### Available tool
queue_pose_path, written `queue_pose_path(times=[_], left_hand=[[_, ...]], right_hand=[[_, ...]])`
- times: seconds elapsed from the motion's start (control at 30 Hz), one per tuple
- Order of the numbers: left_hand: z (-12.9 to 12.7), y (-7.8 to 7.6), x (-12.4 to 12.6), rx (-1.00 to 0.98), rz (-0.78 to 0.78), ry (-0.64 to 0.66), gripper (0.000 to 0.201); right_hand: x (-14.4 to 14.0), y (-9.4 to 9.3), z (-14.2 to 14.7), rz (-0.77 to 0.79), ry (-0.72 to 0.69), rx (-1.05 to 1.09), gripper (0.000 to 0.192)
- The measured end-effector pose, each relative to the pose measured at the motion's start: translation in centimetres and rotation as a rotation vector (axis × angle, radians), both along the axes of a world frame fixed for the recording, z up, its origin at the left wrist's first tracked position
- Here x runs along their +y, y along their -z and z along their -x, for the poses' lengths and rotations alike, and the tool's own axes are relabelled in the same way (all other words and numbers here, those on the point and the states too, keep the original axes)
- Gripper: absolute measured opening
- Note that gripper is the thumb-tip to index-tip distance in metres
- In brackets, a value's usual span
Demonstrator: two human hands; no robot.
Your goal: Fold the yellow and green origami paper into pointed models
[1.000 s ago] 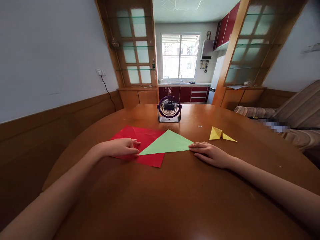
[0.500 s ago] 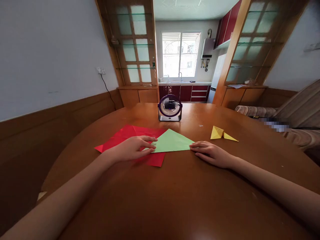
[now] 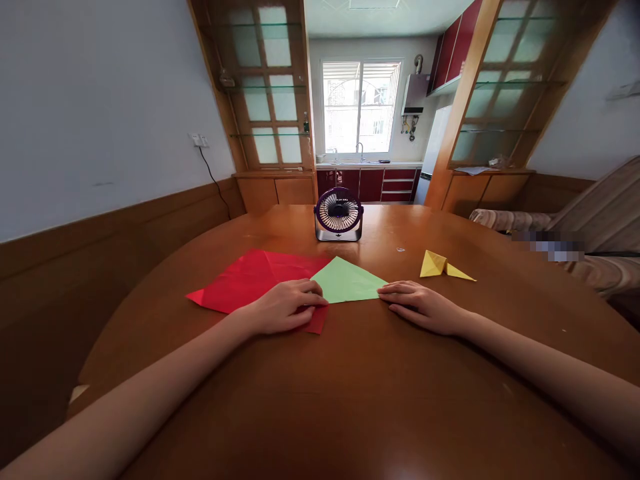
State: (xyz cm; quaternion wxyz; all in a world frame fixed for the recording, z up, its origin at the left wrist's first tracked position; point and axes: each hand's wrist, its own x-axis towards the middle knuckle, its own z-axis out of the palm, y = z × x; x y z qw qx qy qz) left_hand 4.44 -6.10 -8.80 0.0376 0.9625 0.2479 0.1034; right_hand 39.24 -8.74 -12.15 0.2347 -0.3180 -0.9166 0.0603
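Observation:
A green paper triangle [image 3: 347, 281] lies flat on the wooden table [image 3: 370, 400], partly over a red paper sheet [image 3: 245, 279]. My left hand [image 3: 285, 307] rests palm down on the triangle's near left edge, fingers pressing the paper where it overlaps the red sheet. My right hand [image 3: 423, 308] lies flat at the triangle's right tip, fingertips touching that corner. Neither hand lifts the paper.
A folded yellow paper piece [image 3: 443, 266] sits to the right of the green triangle. A small purple desk fan [image 3: 339, 215] stands behind the papers. A sofa [image 3: 590, 227] is at the right, a wood-panelled wall at the left.
My left hand has slid to the right along the green triangle's near edge, from its left corner toward the middle. My right hand has stayed at the right tip.

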Motion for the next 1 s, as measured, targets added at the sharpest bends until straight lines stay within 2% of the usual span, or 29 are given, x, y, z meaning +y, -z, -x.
queue_pose_path(times=[0.47,1.0], left_hand=[[-2.5,0.5,0.1,0.116,-0.202,0.006,0.038],[-1.6,-0.1,0.2,0.115,-0.145,0.017,0.036]], right_hand=[[0.0,0.0,0.1,-0.012,0.0,-0.002,0.034],[0.1,0.1,-0.1,-0.016,-0.002,-0.037,0.035]])
